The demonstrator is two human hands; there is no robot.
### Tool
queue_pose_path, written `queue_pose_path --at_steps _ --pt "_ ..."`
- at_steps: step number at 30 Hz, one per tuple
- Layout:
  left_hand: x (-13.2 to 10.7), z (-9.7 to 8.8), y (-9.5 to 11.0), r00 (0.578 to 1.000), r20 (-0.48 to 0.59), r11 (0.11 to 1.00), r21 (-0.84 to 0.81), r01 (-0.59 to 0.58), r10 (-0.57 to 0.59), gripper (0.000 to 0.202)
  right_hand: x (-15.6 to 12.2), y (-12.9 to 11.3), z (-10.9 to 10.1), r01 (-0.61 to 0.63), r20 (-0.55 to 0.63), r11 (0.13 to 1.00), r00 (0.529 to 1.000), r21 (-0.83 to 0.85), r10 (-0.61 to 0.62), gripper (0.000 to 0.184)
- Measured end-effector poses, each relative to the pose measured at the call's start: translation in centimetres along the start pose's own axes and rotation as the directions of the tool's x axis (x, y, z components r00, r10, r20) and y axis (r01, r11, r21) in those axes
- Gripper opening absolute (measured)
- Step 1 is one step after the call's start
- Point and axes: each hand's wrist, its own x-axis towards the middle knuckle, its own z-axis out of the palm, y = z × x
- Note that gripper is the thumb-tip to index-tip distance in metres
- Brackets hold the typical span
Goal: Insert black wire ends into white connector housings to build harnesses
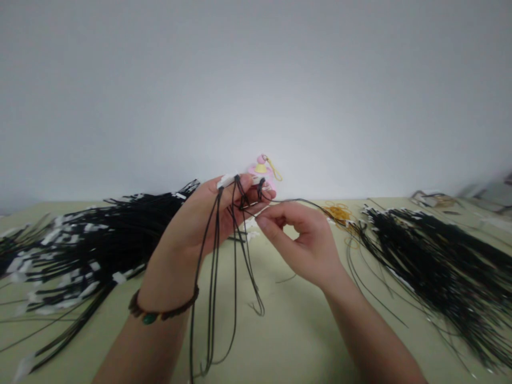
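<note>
My left hand (208, 213) is raised above the table, palm toward me, fingers closed on several thin black cords (216, 277) that hang down in loops over my wrist. White tags (226, 181) show at the fingertips. My right hand (300, 240) is just right of it, thumb and forefinger pinched on one black cord (304, 201) that runs off to the right pile. A dark bead bracelet (162, 312) circles my left wrist.
A large heap of black cords with white tags (80, 250) lies on the left of the pale green table (296, 330). Another heap of black cords (440, 266) lies at right. Yellow rubber bands (338, 212) and a pink toy figure (262, 169) sit by the wall.
</note>
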Motion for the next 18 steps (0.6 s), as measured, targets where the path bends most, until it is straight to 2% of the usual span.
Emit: queue_pose_path --at_steps 7,12,15,18 --pt "-0.2 1.3 0.6 1.000 -0.023 0.997 0.078 0.016 -0.014 0.022 -0.1 0.9 0.8 0.002 0.128 0.999 0.992 0.045 -0.007 0.018" --pt "-0.2 1.1 0.1 0.998 -0.054 0.994 0.101 0.049 -0.043 0.021 -0.1 0.9 1.5 -0.152 0.197 0.981 0.972 0.124 0.126 0.020" --pt "-0.2 1.0 0.0 0.995 -0.094 0.987 0.159 0.004 0.011 0.015 -0.2 0.7 1.3 -0.226 0.188 0.962 0.962 0.156 0.195 0.015" --pt "-0.3 0.9 0.1 0.983 -0.169 0.975 0.218 -0.030 0.068 0.013 -0.3 0.6 0.8 -0.223 0.145 0.958 0.969 0.182 0.199 0.009"
